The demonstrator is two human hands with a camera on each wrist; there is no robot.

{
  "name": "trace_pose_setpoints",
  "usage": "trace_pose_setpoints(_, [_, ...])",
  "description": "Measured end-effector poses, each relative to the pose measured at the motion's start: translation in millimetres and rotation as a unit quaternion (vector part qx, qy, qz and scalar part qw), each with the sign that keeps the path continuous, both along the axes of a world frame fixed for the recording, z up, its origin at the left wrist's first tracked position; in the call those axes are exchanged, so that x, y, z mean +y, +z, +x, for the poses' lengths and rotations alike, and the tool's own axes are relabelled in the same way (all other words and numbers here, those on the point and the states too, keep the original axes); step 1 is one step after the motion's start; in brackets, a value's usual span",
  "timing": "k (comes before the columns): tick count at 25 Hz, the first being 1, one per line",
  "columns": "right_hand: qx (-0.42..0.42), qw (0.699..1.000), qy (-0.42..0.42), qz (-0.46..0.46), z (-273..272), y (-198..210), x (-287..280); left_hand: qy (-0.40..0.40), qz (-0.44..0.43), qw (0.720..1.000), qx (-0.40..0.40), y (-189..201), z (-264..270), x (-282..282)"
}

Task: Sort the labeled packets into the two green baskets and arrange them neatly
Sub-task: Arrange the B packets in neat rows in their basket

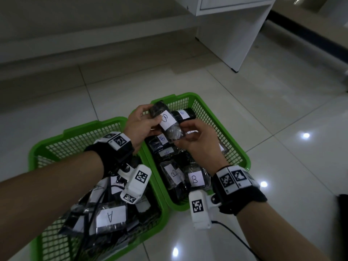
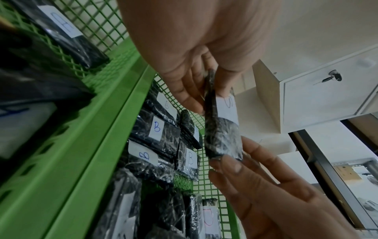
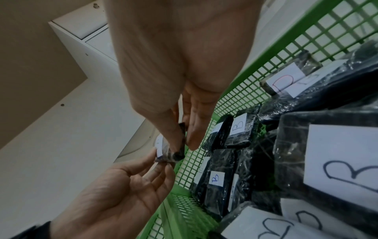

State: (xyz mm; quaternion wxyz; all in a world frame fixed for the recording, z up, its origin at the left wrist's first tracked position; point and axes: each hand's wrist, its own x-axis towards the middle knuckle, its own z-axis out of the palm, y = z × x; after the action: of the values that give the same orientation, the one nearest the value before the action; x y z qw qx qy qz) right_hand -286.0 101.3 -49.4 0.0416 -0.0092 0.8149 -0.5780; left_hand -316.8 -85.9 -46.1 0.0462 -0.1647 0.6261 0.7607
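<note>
Both hands hold one black plastic-wrapped packet (image 1: 170, 127) with a white "B" label above the right green basket (image 1: 222, 117). My left hand (image 1: 155, 114) pinches its far end, and my right hand (image 1: 180, 134) pinches its near end. The left wrist view shows the packet (image 2: 223, 137) edge-on between my left hand (image 2: 208, 100) and the right fingertips (image 2: 235, 165). In the right wrist view my right hand (image 3: 182, 142) grips the packet (image 3: 163, 155). Several "B" packets (image 1: 195, 178) lie in the right basket. The left basket (image 1: 79, 129) holds "A" packets (image 1: 111, 216).
The baskets stand side by side on a glossy tiled floor (image 1: 282, 129). A white cabinet (image 1: 235, 34) stands at the back right and a low step (image 1: 75, 53) runs along the back left. A dark object (image 1: 341, 213) shows at the right edge.
</note>
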Motion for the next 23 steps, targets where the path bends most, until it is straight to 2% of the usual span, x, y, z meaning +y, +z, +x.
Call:
trace_pose_setpoints(4, [-0.007, 1.0, -0.005, -0.01, 0.3, -3.2, -0.2, -0.021, 0.002, 1.0, 0.011, 3.9, 1.0, -3.3])
trace_pose_setpoints(7, [-0.057, 0.997, 0.01, -0.041, -5.6, 3.0, 0.3, -0.042, -0.029, 0.998, 0.024, 12.1, -3.8, -7.1])
trace_pose_setpoints(10, [-0.092, 0.993, 0.026, -0.076, -13.3, 18.4, 1.4, -0.015, -0.036, 0.999, 0.028, 24.6, -15.7, -9.5])
trace_pose_setpoints(12, [-0.1, 0.985, -0.019, -0.14, -24.3, 22.5, 4.9, -0.015, -0.013, 1.0, 0.013, 30.1, -19.7, -11.1])
trace_pose_setpoints(13, [-0.105, 0.977, -0.054, -0.175, -31.8, 23.0, 8.5, -0.035, -0.032, 0.999, 0.006, 29.5, -19.8, -12.2])
trace_pose_setpoints(14, [-0.111, 0.969, -0.085, -0.204, -40.1, 22.4, 12.4, -0.065, -0.1, 0.993, 0.0, 26.2, -19.9, -15.1])
trace_pose_setpoints(15, [-0.116, 0.964, -0.102, -0.218, -47.5, 21.5, 16.7, -0.094, -0.2, 0.975, 0.003, 20.9, -19.9, -18.6])
trace_pose_setpoints(17, [-0.13, 0.964, -0.12, -0.198, -60.2, 18.3, 25.3, -0.103, -0.378, 0.919, 0.034, 12.8, -20.9, -25.4])
trace_pose_setpoints(19, [-0.148, 0.967, -0.135, -0.156, -71.1, 11.6, 24.9, -0.11, -0.446, 0.885, 0.078, 13.2, -23.6, -29.6])
trace_pose_setpoints(20, [-0.16, 0.967, -0.138, -0.145, -75.4, 6.6, 21.5, -0.143, -0.465, 0.868, 0.098, 13.7, -26.3, -29.0])
trace_pose_setpoints(23, [-0.194, 0.963, -0.119, -0.144, -83.5, -7.1, -0.4, -0.27, -0.548, 0.78, 0.136, 10.7, -30.6, -16.1])
